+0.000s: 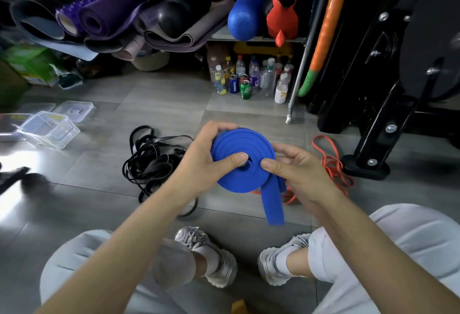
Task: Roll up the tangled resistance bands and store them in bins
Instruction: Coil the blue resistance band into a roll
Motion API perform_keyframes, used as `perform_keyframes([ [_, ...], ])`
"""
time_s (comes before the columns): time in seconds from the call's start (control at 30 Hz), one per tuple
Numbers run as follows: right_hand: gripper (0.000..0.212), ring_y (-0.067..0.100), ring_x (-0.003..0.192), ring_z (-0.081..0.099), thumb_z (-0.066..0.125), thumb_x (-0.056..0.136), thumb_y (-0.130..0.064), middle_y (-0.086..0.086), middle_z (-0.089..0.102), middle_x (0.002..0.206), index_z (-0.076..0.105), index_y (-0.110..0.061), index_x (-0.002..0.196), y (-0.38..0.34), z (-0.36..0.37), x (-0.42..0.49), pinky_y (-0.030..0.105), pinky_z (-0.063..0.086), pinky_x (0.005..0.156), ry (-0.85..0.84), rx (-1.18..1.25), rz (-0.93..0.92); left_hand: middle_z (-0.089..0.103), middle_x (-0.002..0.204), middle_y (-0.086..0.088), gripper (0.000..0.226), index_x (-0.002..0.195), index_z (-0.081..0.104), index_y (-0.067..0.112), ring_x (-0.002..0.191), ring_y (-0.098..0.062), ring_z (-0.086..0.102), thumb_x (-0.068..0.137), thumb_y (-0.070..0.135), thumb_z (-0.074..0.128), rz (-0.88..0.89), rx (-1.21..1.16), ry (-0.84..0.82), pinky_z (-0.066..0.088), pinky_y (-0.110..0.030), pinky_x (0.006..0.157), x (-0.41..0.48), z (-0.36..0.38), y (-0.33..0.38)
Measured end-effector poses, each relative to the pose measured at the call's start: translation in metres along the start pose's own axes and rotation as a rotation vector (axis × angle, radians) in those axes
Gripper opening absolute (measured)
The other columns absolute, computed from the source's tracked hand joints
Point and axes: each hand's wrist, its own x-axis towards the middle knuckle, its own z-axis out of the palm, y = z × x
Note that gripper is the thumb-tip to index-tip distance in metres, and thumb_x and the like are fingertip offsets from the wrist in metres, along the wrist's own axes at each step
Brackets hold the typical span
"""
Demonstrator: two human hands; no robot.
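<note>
Above floor [174,104], between knees | blue band [242,160]: coiled, short tail hanging loose | left hand [206,158]: curled round coil, thumb on centre | right hand [296,169]: pinching coil edge | step: finishing roll | next: likely wrap tail, carry to bins [48,128] at left | black bands [154,161], orange band [331,164]: still tangled on floor.

The room is dim, and the far shelf [224,36] sinks into shadow. Hard light comes from the left and glares white off the floor tiles [15,161], washing out the clear bins [49,129] there. My blue band [239,144] is sharp, its hanging end slightly smeared. The wide lens bends the edges: the black machine frame [368,124] on the right leans, and a dark shape [32,181] near left is blurred.
</note>
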Motion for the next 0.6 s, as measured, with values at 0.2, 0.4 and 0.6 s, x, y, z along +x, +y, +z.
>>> perform_keyframes([
  [0.2, 0.033, 0.028, 0.077, 0.071, 0.072, 0.068, 0.001, 0.009, 0.074, 0.084, 0.066, -0.010, 0.099, -0.018, -0.002, 0.005, 0.038, 0.059, 0.068, -0.203, -0.185, 0.041, 0.049, 0.121, 0.026, 0.067, 0.126, 0.044, 0.045, 0.104, 0.006, 0.049, 0.070, 0.038, 0.079, 0.040, 0.561, -0.502, 0.036, -0.005, 0.085, 0.017, -0.018, 0.028],
  [0.4, 0.041, 0.014, 0.069, 0.068, 0.074, 0.063, -0.006, 0.003, 0.074, 0.076, 0.058, -0.006, 0.101, -0.014, 0.000, 0.003, 0.029, 0.055, 0.067, -0.216, -0.177, 0.086, 0.056, 0.120, 0.017, 0.058, 0.129, 0.047, 0.044, 0.110, 0.002, 0.046, 0.075, 0.052, 0.067, 0.134, 0.701, -0.592, 0.035, -0.018, 0.096, 0.015, -0.016, 0.016],
  [0.6, 0.038, 0.025, 0.070, 0.064, 0.080, 0.064, -0.012, 0.008, 0.073, 0.077, 0.051, -0.010, 0.089, -0.011, -0.009, 0.001, 0.035, 0.051, 0.064, -0.184, -0.125, 0.071, 0.055, 0.109, 0.035, 0.042, 0.106, 0.051, 0.061, 0.104, 0.015, 0.049, 0.066, 0.056, 0.065, 0.107, 0.420, -0.288, 0.034, 0.000, 0.084, 0.008, -0.024, 0.009],
])
